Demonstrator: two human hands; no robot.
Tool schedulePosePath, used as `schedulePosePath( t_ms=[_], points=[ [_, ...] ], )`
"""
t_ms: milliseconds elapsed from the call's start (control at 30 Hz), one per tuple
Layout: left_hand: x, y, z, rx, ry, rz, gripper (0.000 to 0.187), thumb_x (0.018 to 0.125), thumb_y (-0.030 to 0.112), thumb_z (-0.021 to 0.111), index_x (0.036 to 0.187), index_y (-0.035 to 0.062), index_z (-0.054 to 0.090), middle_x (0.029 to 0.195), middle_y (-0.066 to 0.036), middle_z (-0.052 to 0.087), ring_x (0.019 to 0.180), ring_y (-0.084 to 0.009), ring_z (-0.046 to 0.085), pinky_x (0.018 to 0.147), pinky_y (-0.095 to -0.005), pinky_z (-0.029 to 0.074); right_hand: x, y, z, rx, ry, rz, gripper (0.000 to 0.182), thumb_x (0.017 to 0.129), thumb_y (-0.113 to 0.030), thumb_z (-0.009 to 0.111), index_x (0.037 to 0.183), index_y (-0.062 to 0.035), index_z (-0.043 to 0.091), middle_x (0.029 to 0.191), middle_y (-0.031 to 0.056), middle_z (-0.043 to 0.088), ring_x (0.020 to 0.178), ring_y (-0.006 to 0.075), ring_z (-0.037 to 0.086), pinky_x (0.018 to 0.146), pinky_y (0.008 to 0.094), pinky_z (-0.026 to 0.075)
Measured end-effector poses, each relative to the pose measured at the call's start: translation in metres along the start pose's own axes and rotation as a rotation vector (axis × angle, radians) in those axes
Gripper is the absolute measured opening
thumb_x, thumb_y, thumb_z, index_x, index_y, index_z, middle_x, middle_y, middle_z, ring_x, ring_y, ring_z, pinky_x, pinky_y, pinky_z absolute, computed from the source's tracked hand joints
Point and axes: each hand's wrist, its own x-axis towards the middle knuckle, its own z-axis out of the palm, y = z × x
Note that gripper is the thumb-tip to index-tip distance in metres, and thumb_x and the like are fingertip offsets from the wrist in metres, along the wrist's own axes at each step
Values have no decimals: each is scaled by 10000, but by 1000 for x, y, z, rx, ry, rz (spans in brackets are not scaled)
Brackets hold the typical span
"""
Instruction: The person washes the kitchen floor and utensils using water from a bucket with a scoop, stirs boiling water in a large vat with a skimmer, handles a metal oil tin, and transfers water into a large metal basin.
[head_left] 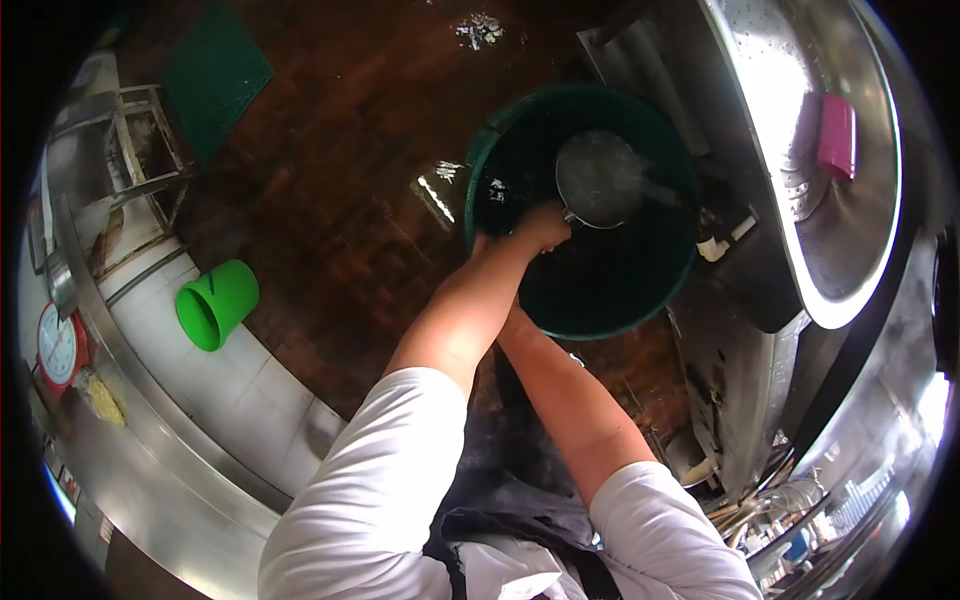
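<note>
My left hand (544,228) is closed around the handle of a round grey metal saucepan (598,180). The saucepan is inside a large dark green tub (580,328) on the floor, and a pale blur, perhaps water or steam, spreads from its right side. My arms cross, with the left forearm over the right. A small part of my right hand (482,244) shows at the tub's left rim. My left arm covers the rest of it, so its grip is hidden.
A steel sink (850,250) with a pink container (838,138) stands at the right. At the left are a bright green bucket (218,303), a steel counter (165,500) and a red dial scale (62,345). The brown tiled floor (340,180) has wet patches.
</note>
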Motion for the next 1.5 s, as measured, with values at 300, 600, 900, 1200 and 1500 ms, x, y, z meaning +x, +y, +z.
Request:
schedulePosePath(
  t_ms=[300, 600, 900, 1200, 1500],
  points=[
    [-94, 44, -15, -449, 153, 273, 419, 737, 39, 616, 1135, -73, 543, 592, -143, 603, 439, -239, 605, 400, -382, 474, 13, -14, -18, -114, -83, 163, 441, 854, -70, 582, 1277, -23, 469, 1020, 210, 603, 935, 394, 628, 870, 476, 470],
    [-256, 13, -81, -600, 274, 368, 393, 810, 132, 745, 1109, -17, 538, 703, -45, 575, 466, -118, 519, 415, -306, 417, 7, 1, -21, -102, -114, -113, 205, 872, -188, 593, 967, -7, 582, 975, 191, 673, 877, 363, 669, 774, 456, 542],
    [-411, -153, -125, -794, 783, -37, 313, 883, 222, 741, 1032, 55, 522, 652, 18, 511, 448, -73, 470, 408, -259, 404, 14, -28, -53, 82, -80, 194, 481, 852, -127, 586, 1289, 2, 431, 1090, 265, 626, 860, 459, 655, 768, 531, 538],
    [-290, -360, -210, -440, 933, -431, 146, 866, 105, 556, 945, -6, 611, 631, -119, 587, 419, -200, 527, 386, -357, 415, 16, -27, -60, 96, -133, 203, 488, 872, -129, 571, 1310, 16, 410, 1113, 269, 598, 849, 459, 658, 768, 514, 545],
    [-114, -169, -240, 58, 889, -498, 489, 972, 210, 456, 1331, -122, 458, 1267, -269, 591, 1104, -377, 648, 952, -447, 528, 15, -33, -62, 54, -122, 219, 478, 868, -115, 571, 1297, 10, 403, 1087, 291, 621, 877, 478, 644, 790, 536, 528]
  ],
)
